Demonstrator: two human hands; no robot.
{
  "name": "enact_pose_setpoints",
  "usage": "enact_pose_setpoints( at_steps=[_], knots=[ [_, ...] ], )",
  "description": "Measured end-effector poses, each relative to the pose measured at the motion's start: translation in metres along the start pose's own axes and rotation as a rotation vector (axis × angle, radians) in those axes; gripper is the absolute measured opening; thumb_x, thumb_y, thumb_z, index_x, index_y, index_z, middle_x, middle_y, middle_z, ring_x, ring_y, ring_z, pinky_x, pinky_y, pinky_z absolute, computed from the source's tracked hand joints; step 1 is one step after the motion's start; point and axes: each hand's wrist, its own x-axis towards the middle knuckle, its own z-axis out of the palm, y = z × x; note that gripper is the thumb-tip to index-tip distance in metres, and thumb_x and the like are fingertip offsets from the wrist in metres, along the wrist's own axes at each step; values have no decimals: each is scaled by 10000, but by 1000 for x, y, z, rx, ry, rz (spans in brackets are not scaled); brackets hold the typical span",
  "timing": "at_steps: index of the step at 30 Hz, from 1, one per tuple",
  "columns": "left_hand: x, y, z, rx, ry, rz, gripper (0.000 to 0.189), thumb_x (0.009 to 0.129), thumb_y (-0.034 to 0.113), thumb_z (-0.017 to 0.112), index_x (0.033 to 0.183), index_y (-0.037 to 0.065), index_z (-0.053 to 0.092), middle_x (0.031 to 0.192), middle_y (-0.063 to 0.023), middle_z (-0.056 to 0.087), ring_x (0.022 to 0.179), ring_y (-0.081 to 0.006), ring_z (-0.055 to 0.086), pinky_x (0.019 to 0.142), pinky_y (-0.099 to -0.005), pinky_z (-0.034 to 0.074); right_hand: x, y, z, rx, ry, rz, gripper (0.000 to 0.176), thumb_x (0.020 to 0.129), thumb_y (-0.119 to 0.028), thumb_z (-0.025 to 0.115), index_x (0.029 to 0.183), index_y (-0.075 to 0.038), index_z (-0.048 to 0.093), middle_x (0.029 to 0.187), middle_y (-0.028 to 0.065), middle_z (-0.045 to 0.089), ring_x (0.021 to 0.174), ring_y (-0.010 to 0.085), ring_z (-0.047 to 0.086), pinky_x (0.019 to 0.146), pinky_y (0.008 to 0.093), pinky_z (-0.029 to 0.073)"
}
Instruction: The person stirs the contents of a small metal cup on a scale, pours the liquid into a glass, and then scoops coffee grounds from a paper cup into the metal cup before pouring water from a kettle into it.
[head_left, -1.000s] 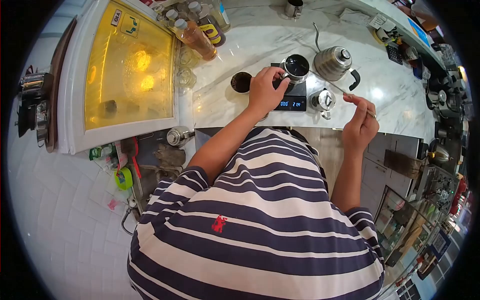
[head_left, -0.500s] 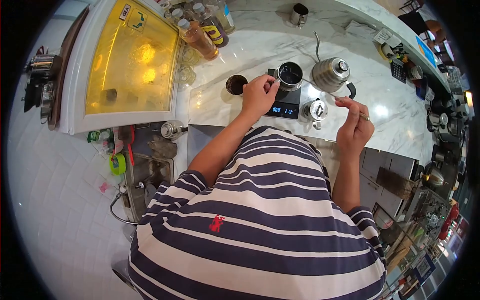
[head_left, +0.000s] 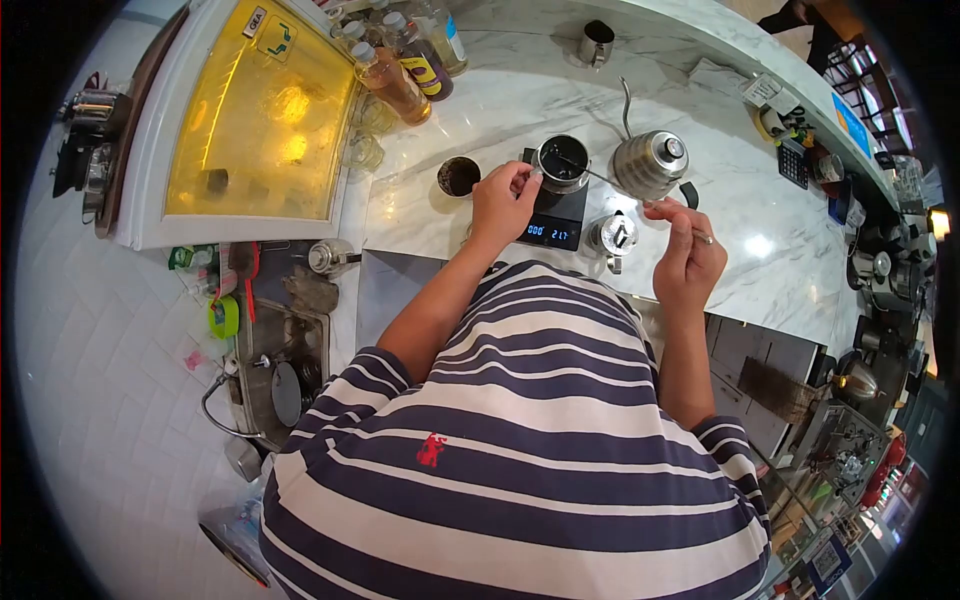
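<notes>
A metal cup (head_left: 581, 181) with dark contents stands on a black digital scale (head_left: 566, 206) whose blue display is lit. My left hand (head_left: 503, 207) is closed at the cup's near left side, the fingertips pinching what seems to be its handle. Between the fingers of my right hand (head_left: 690, 250) is a long thin metal spoon (head_left: 606, 180); it slants leftward over the rim, its far end inside the cup. Just right of the scale sits a small lidded metal pot (head_left: 613, 236). Behind my right hand stands a steel gooseneck kettle (head_left: 648, 165).
Left of my left hand is a cup of dark grounds (head_left: 459, 177). Several bottles (head_left: 392, 85) stand beside the yellow-fronted cabinet (head_left: 265, 120). A metal pitcher (head_left: 596, 42) is at the back of the marble counter (head_left: 505, 100). A sink (head_left: 285, 365) lies at the lower left.
The view has shifted a little, so the counter items appear further left. My right hand has moved slightly nearer the cup, and the spoon now reaches further into it. My left hand stays at the cup.
</notes>
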Motion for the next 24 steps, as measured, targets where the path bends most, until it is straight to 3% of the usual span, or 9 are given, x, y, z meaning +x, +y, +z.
enact_pose_setpoints(
  at_steps=[9,13,16,24],
  knots=[
    [-6,6,4,-25,35,8,191,922,152,743,1025,-4,703,818,-107,711,690,-196,678,666,-320,539,3,7,-9,35,42,75,288,1097,-172,534,1000,34,711,898,119,777,819,193,733,920,359,547],
    [-7,3,4,2,31,16,195,925,157,739,1043,5,707,830,-105,713,702,-197,678,677,-329,533,1,6,-9,40,-14,1,292,1099,-176,529,1014,42,702,908,118,780,845,181,735,956,369,551],
    [-6,1,2,40,23,29,199,926,168,739,1051,15,711,834,-101,714,716,-196,681,688,-335,527,1,8,0,47,-19,76,300,1101,-180,520,1011,43,700,902,116,777,859,191,743,998,400,545],
    [-6,3,0,2,6,2,202,933,165,736,1066,14,717,848,-109,719,729,-206,685,694,-334,533,7,12,-11,27,7,37,307,1103,-172,506,1003,43,700,893,111,776,876,199,745,1014,419,541]
  ],
)
